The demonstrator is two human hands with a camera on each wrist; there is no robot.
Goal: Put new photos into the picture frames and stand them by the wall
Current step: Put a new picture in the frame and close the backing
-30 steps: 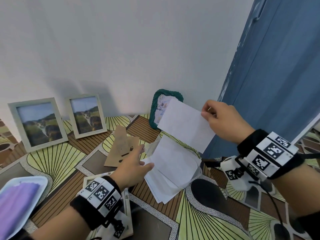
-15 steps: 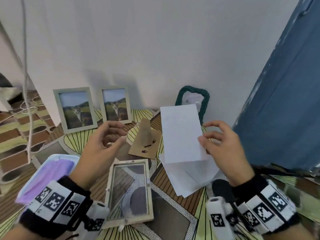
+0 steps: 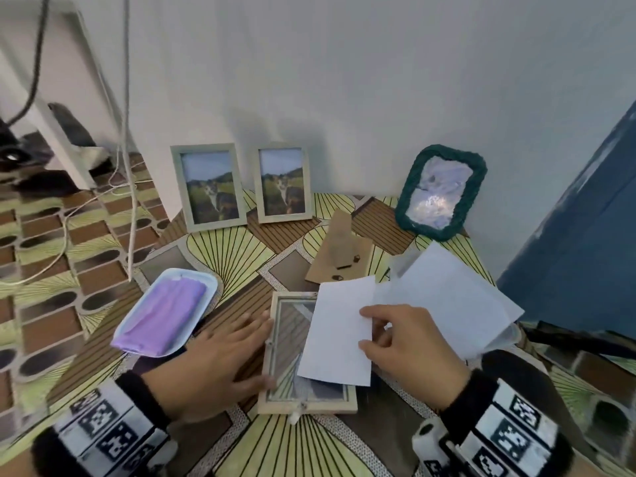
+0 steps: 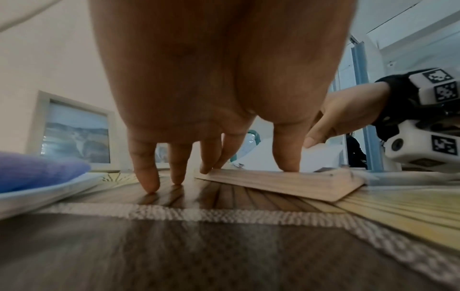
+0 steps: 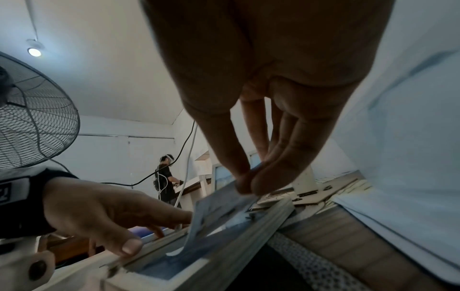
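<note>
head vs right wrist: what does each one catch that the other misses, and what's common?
Head only: two filled frames standing at the wall, the green-rimmed frame, the purple cloth in its tray, and the white back of the photo.

Right wrist only: the photo's printed face turned down toward the glass, thumb and fingertips pinching its edge, a fan, a person in the background.

Both: the open frame lying flat, left hand steadying its edge, right hand holding the photo.

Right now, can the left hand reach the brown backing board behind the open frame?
Probably yes: the left hand rests open beside the frame, and the backing board lies uncovered beyond it.
</note>
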